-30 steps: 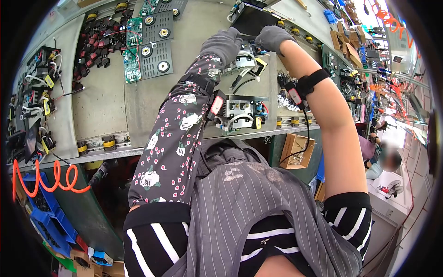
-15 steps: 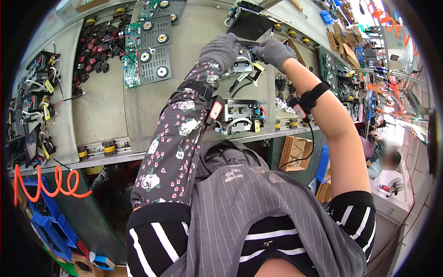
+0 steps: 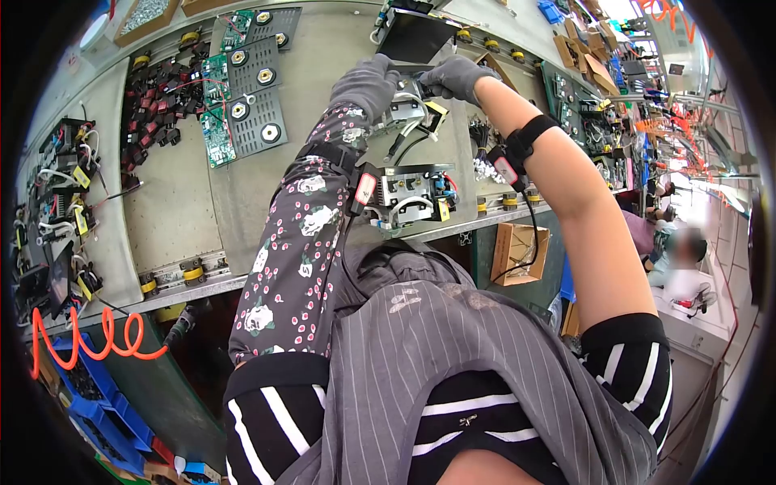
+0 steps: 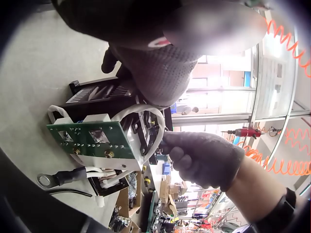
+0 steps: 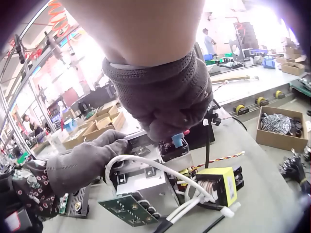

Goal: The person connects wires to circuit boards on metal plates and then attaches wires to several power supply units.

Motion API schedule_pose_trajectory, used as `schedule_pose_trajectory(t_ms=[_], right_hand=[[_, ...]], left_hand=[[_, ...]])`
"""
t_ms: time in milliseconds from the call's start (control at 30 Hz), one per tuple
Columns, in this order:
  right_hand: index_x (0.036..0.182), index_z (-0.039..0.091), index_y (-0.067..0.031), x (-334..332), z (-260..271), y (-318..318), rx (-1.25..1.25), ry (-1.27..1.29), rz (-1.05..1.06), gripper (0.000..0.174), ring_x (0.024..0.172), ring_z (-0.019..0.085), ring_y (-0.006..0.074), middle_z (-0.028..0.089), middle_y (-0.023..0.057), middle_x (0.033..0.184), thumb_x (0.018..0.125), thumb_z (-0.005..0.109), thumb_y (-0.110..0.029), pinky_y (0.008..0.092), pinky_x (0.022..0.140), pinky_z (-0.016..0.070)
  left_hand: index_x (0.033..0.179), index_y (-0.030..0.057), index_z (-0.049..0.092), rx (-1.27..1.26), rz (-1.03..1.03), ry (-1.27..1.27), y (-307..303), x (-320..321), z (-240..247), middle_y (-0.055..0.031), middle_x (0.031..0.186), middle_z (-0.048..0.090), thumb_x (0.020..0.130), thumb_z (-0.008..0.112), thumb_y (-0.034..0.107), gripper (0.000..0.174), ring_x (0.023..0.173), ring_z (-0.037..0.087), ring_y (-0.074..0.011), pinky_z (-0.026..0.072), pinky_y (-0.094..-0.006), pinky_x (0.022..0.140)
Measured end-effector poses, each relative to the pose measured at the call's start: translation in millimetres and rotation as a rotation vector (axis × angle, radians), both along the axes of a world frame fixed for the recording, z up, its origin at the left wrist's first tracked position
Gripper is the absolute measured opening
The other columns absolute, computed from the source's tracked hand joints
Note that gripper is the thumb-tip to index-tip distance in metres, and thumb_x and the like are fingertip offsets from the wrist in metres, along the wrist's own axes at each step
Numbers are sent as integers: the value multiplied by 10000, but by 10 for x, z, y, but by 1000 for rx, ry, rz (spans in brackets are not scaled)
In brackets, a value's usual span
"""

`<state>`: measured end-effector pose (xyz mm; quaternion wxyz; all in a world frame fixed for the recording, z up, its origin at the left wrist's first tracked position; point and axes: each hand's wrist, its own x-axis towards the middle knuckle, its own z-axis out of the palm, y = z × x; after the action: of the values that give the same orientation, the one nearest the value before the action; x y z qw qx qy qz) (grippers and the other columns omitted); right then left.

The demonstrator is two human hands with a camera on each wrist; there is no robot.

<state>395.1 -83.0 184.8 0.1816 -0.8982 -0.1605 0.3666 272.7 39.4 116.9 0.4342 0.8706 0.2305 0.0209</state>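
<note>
An open electronic power unit with a silver heat sink, a green circuit board and thick white cables stands on the bench between the hands. My left hand, in a grey glove, grips its far-left side, thumb and fingers spread over the top edge. My right hand, also gloved, has its fingers curled and pinches at the far-right edge; I cannot tell what small part they hold. Beside those fingertips are a blue and red piece and a yellow-wrapped coil.
A second similar unit sits nearer the body, and a black panel stands beyond the hands. Grey perforated plates with green boards and a pile of dark red connectors lie left. White-tipped cables lie right.
The head view has shifted, so the bench appears farther left. My right hand has come slightly closer to the unit; my left hand stays on it.
</note>
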Motion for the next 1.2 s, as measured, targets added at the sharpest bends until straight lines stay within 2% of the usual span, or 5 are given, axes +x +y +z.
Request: schedule_pose_trajectory(t_ms=[600,667,800,900,1200], right_hand=[[671,635,-11,304,72,196,-236,-43,483,172,493,515,98,565,33,561,726,696,-162,250,465,398],[766,735,-116,520,-168,188,-337,-204,832,273,760,683,225,700,109,819,678,716,-375,369,672,527],[687,660,-37,352,-147,95,-211,-42,402,139,506,546,150,595,60,574,701,689,-172,299,480,429],[811,739,-152,495,-420,116,-505,-728,1563,159,750,671,271,698,78,797,720,623,-211,372,658,522],[728,711,-174,523,-633,103,-466,-430,915,101,630,624,234,658,74,683,679,646,-234,358,592,505]], left_hand=[[1148,143,555,50,5,-26,-22,12,-85,-166,1159,571,932,462,378,333,1076,559,-321,438,-401,922],[1154,160,555,49,-8,-7,-41,-9,5,-168,1156,568,932,463,387,330,1078,557,-323,439,-402,921],[1158,163,554,58,-14,30,-25,2,34,-159,1144,568,932,463,401,340,1075,557,-322,441,-403,920],[1160,163,552,53,-17,31,-69,19,-42,-153,1142,569,933,463,406,344,1070,559,-319,441,-403,922],[1095,65,591,-3,-20,-114,-87,-28,-52,-195,1084,599,899,546,335,337,1028,576,-322,441,-380,895]])
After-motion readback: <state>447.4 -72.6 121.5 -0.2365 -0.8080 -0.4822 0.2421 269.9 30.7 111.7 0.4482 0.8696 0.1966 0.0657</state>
